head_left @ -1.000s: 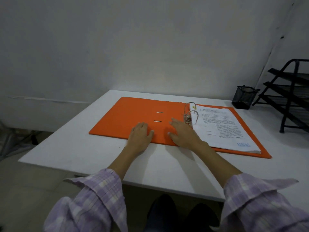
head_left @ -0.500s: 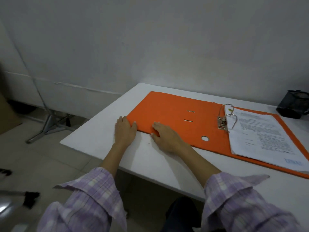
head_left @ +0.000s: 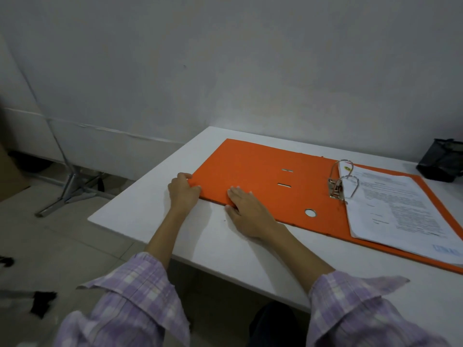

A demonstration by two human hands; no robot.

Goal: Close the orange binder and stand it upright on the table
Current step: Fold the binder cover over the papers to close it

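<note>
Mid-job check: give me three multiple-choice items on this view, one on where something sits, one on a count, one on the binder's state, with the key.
1. Where is the stack of papers?
A. On the right half of the orange binder
B. On the left cover
C. On the floor

2. How many metal rings stand at the spine?
A. One
B. Two
C. Four

3. What state is the binder in?
A. Closed and upright
B. Closed and flat
C. Open and flat on the white table

Key: 1 A, the sheets lie right of the rings. 2 B, two arches show. 3 C, both covers lie spread on the table, with the left hand at the left cover's near corner and the right hand over its near edge.
</note>
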